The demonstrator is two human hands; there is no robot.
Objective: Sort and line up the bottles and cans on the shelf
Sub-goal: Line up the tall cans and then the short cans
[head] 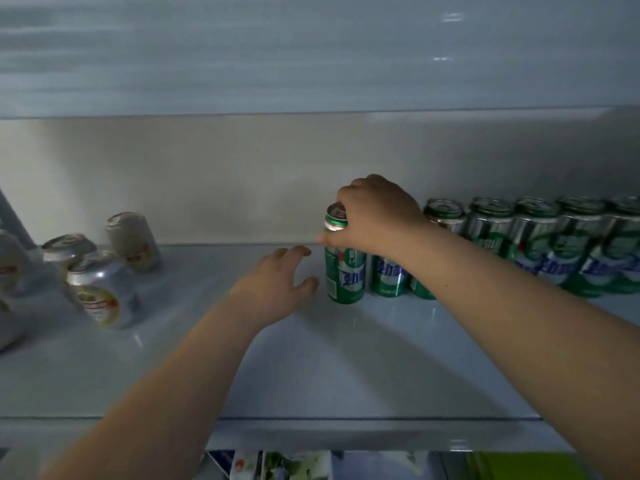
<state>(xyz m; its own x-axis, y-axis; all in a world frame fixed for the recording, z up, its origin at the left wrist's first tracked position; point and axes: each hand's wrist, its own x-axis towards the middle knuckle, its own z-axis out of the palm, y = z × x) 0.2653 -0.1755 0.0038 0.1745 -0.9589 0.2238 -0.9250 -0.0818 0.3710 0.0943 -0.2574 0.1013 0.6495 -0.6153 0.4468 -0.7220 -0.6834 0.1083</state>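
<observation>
**Can lettering seen, none legible**

On the green aluminium can [344, 271] at centre frame and on the other green cans [554, 258] lined up to its right, white Chinese characters are printed on a blue band, too blurred to be read. Red-and-gold labels are carried by the silver aluminium cans [102, 292] at left, their lettering illegible.

A row of cans [540, 244] stands along the back edge of the shelf [346, 358], toward the right end. The right hand [375, 216] grips its leftmost can [344, 271] from above; the left hand [277, 282] lies just left. Loose cans [104, 289] stand at the left end.
</observation>
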